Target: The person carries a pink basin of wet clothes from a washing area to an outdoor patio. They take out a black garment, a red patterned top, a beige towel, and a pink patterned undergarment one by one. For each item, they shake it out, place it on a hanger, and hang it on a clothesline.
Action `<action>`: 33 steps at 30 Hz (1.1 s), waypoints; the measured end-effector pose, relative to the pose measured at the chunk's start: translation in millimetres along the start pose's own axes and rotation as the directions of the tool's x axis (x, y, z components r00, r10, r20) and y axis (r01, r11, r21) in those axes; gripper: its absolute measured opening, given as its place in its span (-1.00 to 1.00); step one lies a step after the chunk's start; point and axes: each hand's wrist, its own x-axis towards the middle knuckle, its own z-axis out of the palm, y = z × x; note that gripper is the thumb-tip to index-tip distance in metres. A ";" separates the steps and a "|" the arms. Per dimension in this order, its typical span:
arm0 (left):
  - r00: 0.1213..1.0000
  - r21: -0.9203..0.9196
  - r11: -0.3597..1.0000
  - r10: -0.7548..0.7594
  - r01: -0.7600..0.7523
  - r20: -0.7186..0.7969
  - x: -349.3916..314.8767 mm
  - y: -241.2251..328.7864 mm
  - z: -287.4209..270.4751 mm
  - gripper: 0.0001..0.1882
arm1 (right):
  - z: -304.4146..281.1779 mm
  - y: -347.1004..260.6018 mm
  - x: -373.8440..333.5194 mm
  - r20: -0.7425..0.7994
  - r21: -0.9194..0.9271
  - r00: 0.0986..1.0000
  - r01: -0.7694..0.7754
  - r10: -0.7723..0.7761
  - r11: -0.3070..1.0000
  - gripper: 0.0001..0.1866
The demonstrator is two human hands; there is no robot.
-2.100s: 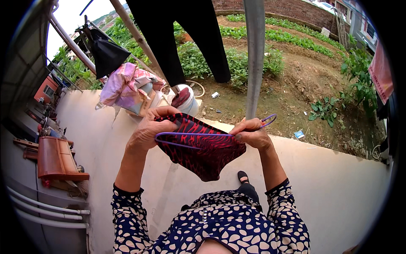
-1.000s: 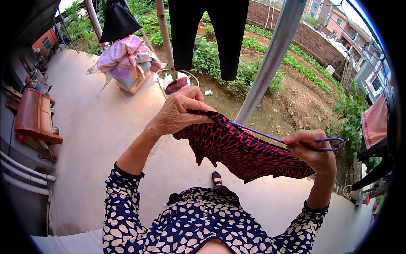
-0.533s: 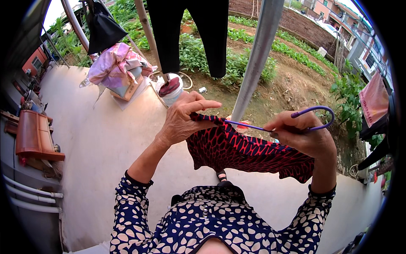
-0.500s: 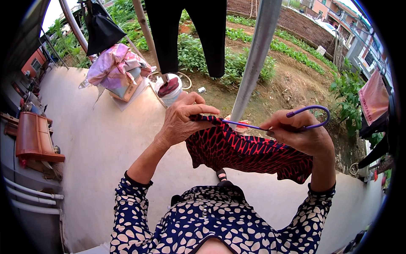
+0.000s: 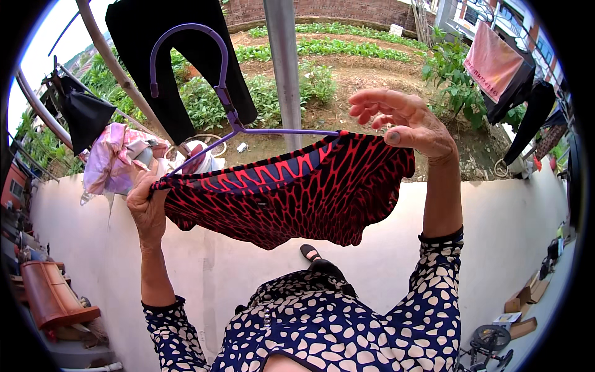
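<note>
A purple clothes hanger [image 5: 285, 131] is inside the neck opening of a red and black patterned top [image 5: 279, 204], its hook standing up and curving to the left. At the garment's left shoulder, my left hand [image 5: 147, 201] is closed round the fabric and the hanger's end. My right hand [image 5: 406, 124] is raised by the other shoulder, fingers apart and gripping nothing; its thumb is close to the cloth, and whether it touches I cannot tell. The top hangs in front of me with its lower part drooping.
Black trousers [image 5: 186, 62] hang ahead beside a grey metal pole [image 5: 284, 74]. Far left are a dark bag [image 5: 80, 118] and a pink cloth bundle [image 5: 114, 158]. A pink towel [image 5: 494, 62] and dark clothes hang at the right. Beyond the concrete floor [image 5: 248, 273] lies a planted garden.
The hanger has gone from my right hand's grip into the top, hook now upright. My left hand has moved left to the shoulder; my right hand has opened. The view has turned right.
</note>
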 end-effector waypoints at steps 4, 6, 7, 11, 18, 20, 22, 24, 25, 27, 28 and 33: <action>0.998 -0.011 0.998 -0.060 0.060 0.009 -1.8 -7.5 -8.3 -0.93 | -18.9 39.5 -38.4 -0.001 0.249 0.997 -0.071 0.073 0.966 -0.33; 0.998 -0.017 0.998 -0.065 0.065 -0.013 -5.4 -14.6 -12.5 -0.92 | -8.6 68.7 -49.3 0.051 0.381 0.978 -0.208 0.204 0.901 -0.30; 0.998 -0.021 0.998 -0.067 0.067 -0.022 -6.3 -16.9 -14.3 -0.92 | 3.2 73.6 -51.8 0.028 0.306 0.981 -0.190 0.191 0.933 -0.46; 0.992 -0.015 0.995 -0.095 0.094 -0.088 -8.0 -19.7 -12.8 -0.86 | 15.7 102.5 -66.9 -0.180 0.251 0.951 -0.201 0.250 0.947 -0.77; 0.994 0.057 0.993 -0.096 0.099 -0.054 -21.7 -15.9 -14.8 -0.76 | 35.7 53.8 -42.7 -0.461 -0.418 0.873 -0.055 -0.160 0.907 -0.63; 0.994 0.062 0.993 -0.095 0.099 -0.056 -23.7 -18.0 -9.4 -0.76 | 51.4 28.2 -26.9 -0.386 -0.567 0.850 0.087 -0.357 0.819 -0.64; 0.994 0.070 0.992 -0.101 0.104 -0.043 -24.7 -12.5 -3.2 -0.77 | 60.6 19.1 -11.3 -0.250 -0.663 0.866 0.173 -0.434 0.728 -0.65; 0.995 0.069 0.993 -0.095 0.097 -0.027 -26.4 -10.4 -2.2 -0.79 | 72.0 17.4 5.0 -0.149 -0.705 0.869 0.242 -0.472 0.667 -0.70; 0.994 0.068 0.992 -0.106 0.107 -0.026 -28.0 -8.8 -0.9 -0.80 | 72.2 20.8 9.6 -0.144 -0.635 0.892 0.248 -0.429 0.731 -0.73; 0.991 0.068 0.989 -0.128 0.130 -0.027 -31.9 -5.8 -0.9 -0.80 | 72.4 28.5 17.7 -0.117 -0.481 0.933 0.247 -0.341 0.841 -0.79; 0.993 0.109 0.987 -0.119 0.118 0.002 -34.6 -6.4 -2.0 -0.80 | 73.7 30.0 22.0 -0.122 -0.450 0.911 0.303 -0.394 0.840 -0.87; 0.979 0.022 0.979 -0.200 0.201 -0.032 -43.7 -11.6 -6.8 -0.82 | 88.7 14.6 35.3 -0.073 -0.425 0.912 0.338 -0.404 0.840 -0.86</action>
